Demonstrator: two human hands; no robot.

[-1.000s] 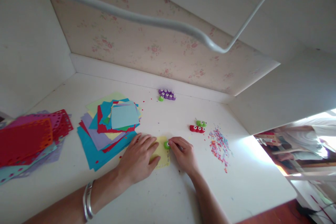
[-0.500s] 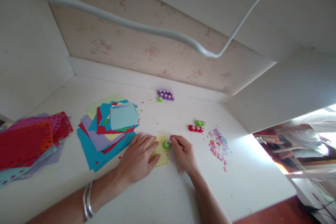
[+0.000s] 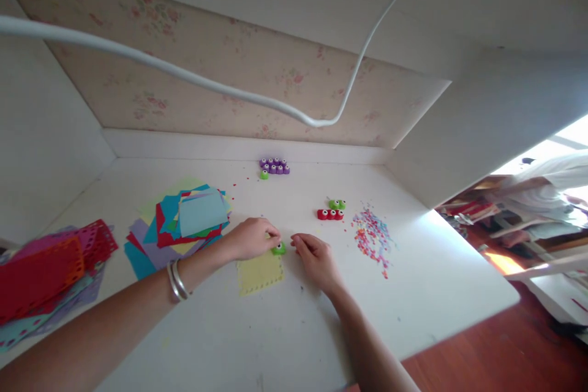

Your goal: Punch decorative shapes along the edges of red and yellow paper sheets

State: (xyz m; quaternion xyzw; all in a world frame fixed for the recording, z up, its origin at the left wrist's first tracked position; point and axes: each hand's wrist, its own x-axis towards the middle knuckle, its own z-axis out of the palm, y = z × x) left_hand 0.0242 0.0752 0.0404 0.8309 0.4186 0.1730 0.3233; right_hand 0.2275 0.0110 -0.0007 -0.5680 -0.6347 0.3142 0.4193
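Observation:
A yellow sheet of paper point(image 3: 260, 274) with a row of punched holes along its edges lies on the white table. At its upper right corner sits a small green craft punch point(image 3: 279, 249) with an eye-like button. My left hand point(image 3: 254, 237), with silver bangles on the wrist, has its fingers closed at the punch and the sheet's upper edge. Just right of the punch, apart from it, is my right hand point(image 3: 316, 259). Its thumb and fingertips are pressed together, and I cannot make out anything in them.
Stacked coloured paper point(image 3: 202, 213) lies left of centre, with punched sheets point(image 3: 41, 275) farther left. Purple punches point(image 3: 275, 166) stand near the back wall; red punches point(image 3: 329, 214) and green ones point(image 3: 337, 203) are to the right, beside scattered confetti point(image 3: 372, 236). A white cable point(image 3: 220, 87) hangs in front.
My left hand has lifted off the yellow sheet and moved up to the green punch, its fingers curling. My right hand has drawn slightly away from the punch. The sheet now lies turned differently.

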